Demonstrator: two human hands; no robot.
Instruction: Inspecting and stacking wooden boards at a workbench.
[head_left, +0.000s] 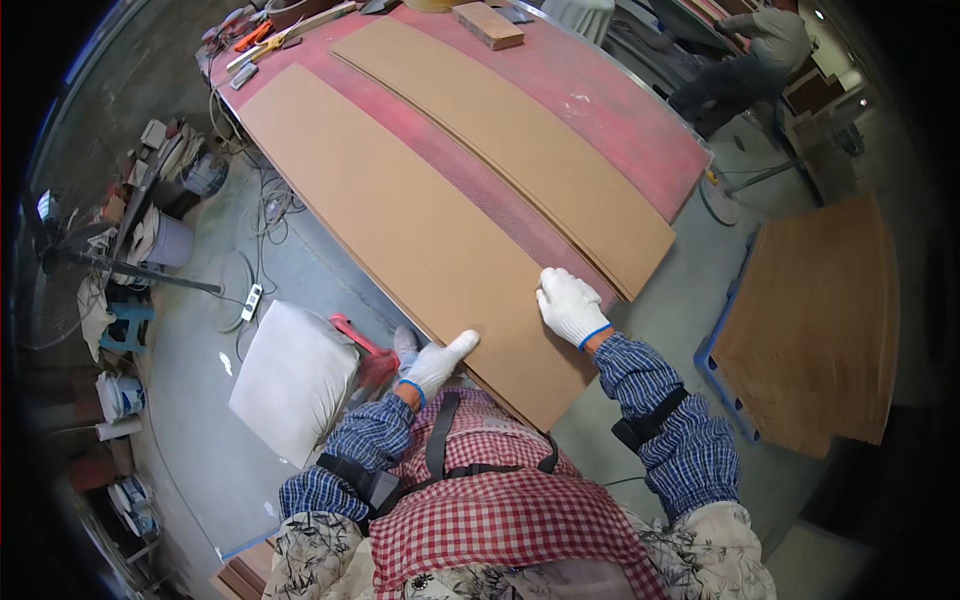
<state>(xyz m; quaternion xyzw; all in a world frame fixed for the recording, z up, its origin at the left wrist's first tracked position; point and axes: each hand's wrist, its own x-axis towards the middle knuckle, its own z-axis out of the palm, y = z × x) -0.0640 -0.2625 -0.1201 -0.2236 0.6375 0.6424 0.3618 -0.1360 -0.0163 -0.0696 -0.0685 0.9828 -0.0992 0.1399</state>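
A long, flat brown board [400, 220] lies slantwise on a red-topped table [640, 130], its near end overhanging toward my body. My left hand [436, 366], in a white glove with a blue cuff, grips the board's left edge. The thumb rests on top and the other fingers are hidden by the edge. On the opposite edge, my right hand [572, 308] is closed, gloved the same way, its fingertips out of sight. Beyond a strip of red mesh-like surface, parallel to the first board, is a stack of similar brown boards [520, 130].
More brown boards [815, 320] stand on a blue pallet [718, 385] at right. A white-covered block [295, 375] sits left of me, beside a red metal piece [375, 362]. Cables, a power strip [252, 302] and a fan [75, 255] are farther left. Another person [765, 55] works at back right.
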